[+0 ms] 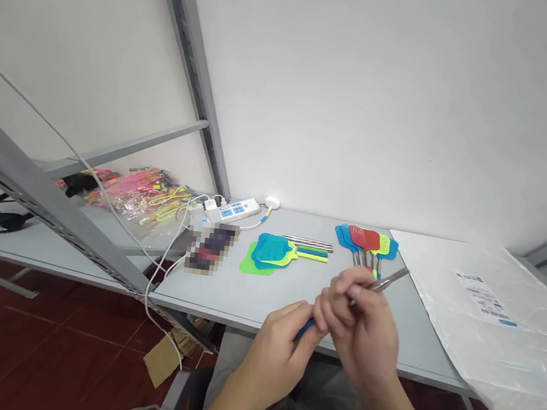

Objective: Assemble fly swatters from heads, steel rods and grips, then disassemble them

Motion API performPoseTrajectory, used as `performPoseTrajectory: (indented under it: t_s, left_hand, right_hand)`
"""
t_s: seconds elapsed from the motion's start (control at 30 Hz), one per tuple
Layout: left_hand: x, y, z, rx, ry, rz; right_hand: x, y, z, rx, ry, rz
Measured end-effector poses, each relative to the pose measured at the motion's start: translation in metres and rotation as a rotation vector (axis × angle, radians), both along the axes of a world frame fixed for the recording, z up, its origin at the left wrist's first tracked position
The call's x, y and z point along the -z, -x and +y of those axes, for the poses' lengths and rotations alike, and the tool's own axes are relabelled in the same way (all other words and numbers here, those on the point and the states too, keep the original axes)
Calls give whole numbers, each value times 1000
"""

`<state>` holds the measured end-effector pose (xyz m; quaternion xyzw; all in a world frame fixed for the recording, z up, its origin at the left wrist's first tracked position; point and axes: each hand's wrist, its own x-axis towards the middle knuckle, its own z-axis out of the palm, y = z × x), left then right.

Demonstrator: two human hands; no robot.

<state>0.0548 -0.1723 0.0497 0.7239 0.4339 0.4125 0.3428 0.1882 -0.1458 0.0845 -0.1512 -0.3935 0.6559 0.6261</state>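
Gleaming silver, a slim metal rod point(391, 280) slants upward.

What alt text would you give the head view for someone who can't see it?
The left hand grips a blue piece and the right hand holds a silver rod at the near edge of a grey table. Beyond lie two groups of colourful mesh paddles, with a white power strip left and plastic sheeting right.

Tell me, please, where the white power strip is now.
In the head view, the power strip lies left of centre on the table, just left of the round white object.
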Motion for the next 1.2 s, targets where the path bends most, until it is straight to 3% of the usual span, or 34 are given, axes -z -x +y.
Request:
performPoseTrajectory:
  t_s: [0.1,0.3,0.4,0.53,0.67,0.87,1.0,1.2]
  left_hand:
    - [4,-2,5,-23,4,15]
    - [26,-5,33,78,78,-6]
    - [45,-9,50,118,281,-278]
    - [69,-10,71,134,644,-844]
    - [72,-8,84,63,761,-1112]
    - [55,-7,84,-37,812,-1161]
    - [51,1,84,-94,767,-1113]
    - [54,45,74,-54,709,-627]
  right_hand:
    - [6,-8,5,15,30,-126]
    - [5,-23,29,94,240,32]
    - [10,-20,43,137,308,60]
    - [20,-14,64,226,340,99]
    - [33,0,75,204,352,80]
    - [43,27,75,119,302,61]
    - [44,38,82,101,328,26]
    - [54,68,100,-49,354,-128]
